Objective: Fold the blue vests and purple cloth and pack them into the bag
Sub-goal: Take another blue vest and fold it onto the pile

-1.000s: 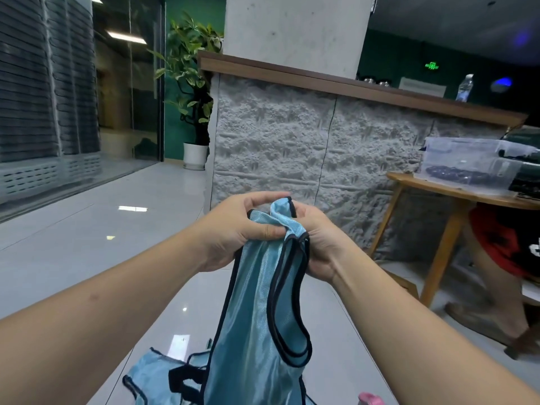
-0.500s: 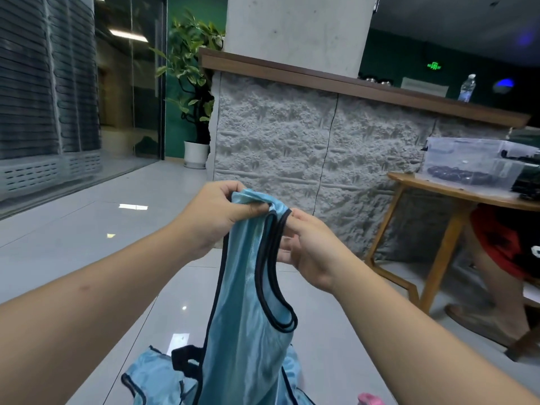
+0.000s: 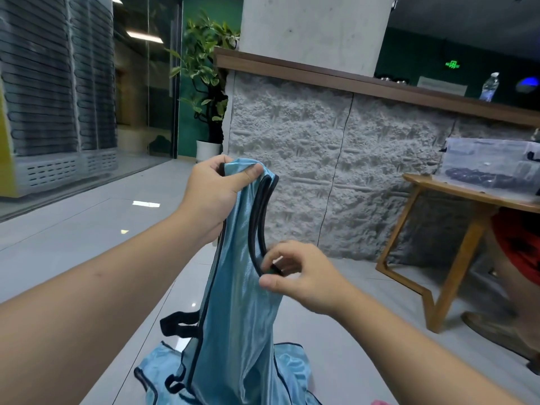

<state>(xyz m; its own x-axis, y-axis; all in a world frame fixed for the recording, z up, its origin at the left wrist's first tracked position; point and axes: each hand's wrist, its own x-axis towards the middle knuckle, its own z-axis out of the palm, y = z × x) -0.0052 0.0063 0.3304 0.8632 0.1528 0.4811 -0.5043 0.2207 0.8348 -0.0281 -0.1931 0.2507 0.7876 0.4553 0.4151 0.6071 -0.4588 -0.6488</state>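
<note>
A light blue vest (image 3: pixel 236 302) with black trim hangs in front of me. My left hand (image 3: pixel 214 194) grips its bunched shoulder straps at the top. Lower down, my right hand (image 3: pixel 298 276) pinches the black edge of the armhole between thumb and fingers. More blue vest fabric (image 3: pixel 163 366) lies crumpled on the floor below, with black side straps showing. A sliver of pink cloth (image 3: pixel 380 402) peeks in at the bottom edge. No bag is in view.
A stone-faced counter (image 3: pixel 336 147) with a wooden top stands ahead. A wooden table (image 3: pixel 455 197) at the right carries a clear plastic bin (image 3: pixel 491 168); a person in red shorts (image 3: pixel 520 247) sits behind it. A potted plant (image 3: pixel 207 83) stands at the back left. Grey floor tiles (image 3: pixel 73 229) stretch left.
My right hand has slid down from the vest's top along the black armhole edge. My left hand has lifted the straps a little higher and to the left.
</note>
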